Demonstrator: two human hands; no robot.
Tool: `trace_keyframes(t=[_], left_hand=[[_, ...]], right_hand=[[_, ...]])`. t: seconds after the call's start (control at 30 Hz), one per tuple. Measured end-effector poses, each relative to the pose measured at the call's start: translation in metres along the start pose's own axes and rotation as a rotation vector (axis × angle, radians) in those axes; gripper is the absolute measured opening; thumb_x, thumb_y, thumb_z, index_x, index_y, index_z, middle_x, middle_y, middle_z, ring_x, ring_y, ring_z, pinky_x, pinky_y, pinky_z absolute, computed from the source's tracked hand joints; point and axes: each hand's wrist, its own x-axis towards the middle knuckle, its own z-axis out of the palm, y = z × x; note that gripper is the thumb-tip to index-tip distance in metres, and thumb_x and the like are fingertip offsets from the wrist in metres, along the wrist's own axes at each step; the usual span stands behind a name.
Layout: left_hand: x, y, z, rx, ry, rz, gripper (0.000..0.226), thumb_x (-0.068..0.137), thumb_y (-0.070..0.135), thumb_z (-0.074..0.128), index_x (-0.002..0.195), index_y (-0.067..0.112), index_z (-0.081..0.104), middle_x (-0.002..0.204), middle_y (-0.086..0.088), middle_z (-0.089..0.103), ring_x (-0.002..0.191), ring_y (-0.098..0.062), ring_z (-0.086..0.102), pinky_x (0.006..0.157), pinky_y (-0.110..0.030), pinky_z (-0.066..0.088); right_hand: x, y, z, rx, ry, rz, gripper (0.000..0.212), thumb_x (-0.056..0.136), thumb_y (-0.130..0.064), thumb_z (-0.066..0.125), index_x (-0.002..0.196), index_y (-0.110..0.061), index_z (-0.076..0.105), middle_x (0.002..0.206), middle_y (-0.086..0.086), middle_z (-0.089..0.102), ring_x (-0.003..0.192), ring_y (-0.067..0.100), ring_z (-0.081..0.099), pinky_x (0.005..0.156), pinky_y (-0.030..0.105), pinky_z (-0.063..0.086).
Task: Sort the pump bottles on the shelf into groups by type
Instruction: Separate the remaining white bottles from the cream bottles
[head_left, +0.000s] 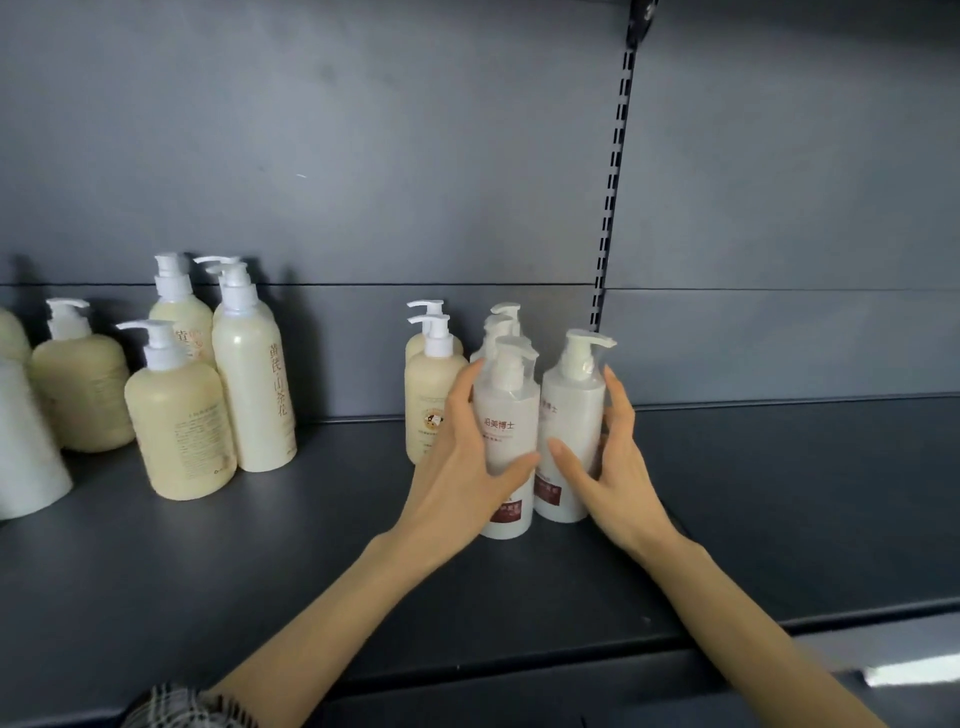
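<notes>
Left grip (467, 452) wraps my front bottle (506, 410), thumb across its label; right grip (618, 467) clasps the right bottle (571, 410), just at its 3 o'clock. Both white bottles stand upright on the shelf (311, 545) at my 12 o'clock. Cream bottles (431, 395) stand just at their 9 o'clock, and a cream cluster (179, 421) stands well apart, farther toward 9.
</notes>
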Motion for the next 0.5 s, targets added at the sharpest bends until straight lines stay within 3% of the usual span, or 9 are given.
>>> trace_keyframes(t=[0.1,0.17,0.3,0.4,0.5], left_hand=[[-0.004,-0.003,-0.009,-0.066,-0.009,-0.025,0.099,0.078,0.032,0.073,0.126,0.066,-0.006,0.128,0.036,0.039,0.112,0.006,0.05,0.08,-0.013,0.042],[-0.006,-0.008,-0.014,-0.153,-0.036,-0.081,0.101,0.076,0.031,0.075,0.127,0.064,-0.005,0.118,0.048,0.041,0.109,0.013,0.052,0.082,-0.011,0.046],[-0.009,-0.015,-0.02,-0.252,-0.074,-0.119,0.091,0.075,0.029,0.077,0.134,0.047,0.01,0.124,0.031,0.05,0.112,0.009,0.053,0.085,-0.009,0.048],[-0.013,-0.015,-0.022,-0.231,-0.073,-0.114,0.078,0.077,0.029,0.076,0.122,0.06,0.019,0.122,0.032,0.051,0.111,0.009,0.054,0.084,-0.008,0.048],[-0.014,-0.016,-0.029,-0.213,-0.087,-0.128,0.075,0.077,0.03,0.074,0.114,0.066,0.02,0.124,0.027,0.052,0.11,0.007,0.056,0.085,-0.011,0.05]], right_hand=[[-0.003,-0.002,0.001,-0.013,-0.01,0.003,0.085,0.078,-0.062,0.061,0.138,-0.062,0.001,0.138,-0.036,0.037,0.121,-0.006,0.048,0.096,0.03,0.045],[-0.004,-0.004,0.001,-0.029,-0.014,-0.002,0.085,0.078,-0.063,0.06,0.137,-0.062,0.0,0.136,-0.039,0.036,0.121,-0.007,0.048,0.096,0.029,0.044],[-0.004,-0.009,0.003,-0.067,-0.041,-0.055,0.08,0.082,-0.063,0.055,0.141,-0.057,0.003,0.144,-0.031,0.033,0.124,-0.009,0.044,0.094,0.022,0.041],[-0.005,-0.011,0.007,-0.044,-0.071,-0.085,0.077,0.084,-0.061,0.055,0.141,-0.057,0.004,0.148,-0.024,0.031,0.127,-0.004,0.044,0.097,0.024,0.042],[-0.007,-0.012,0.011,-0.035,-0.077,-0.099,0.077,0.083,-0.06,0.057,0.139,-0.058,0.005,0.143,-0.031,0.033,0.124,-0.006,0.045,0.091,0.009,0.042]])
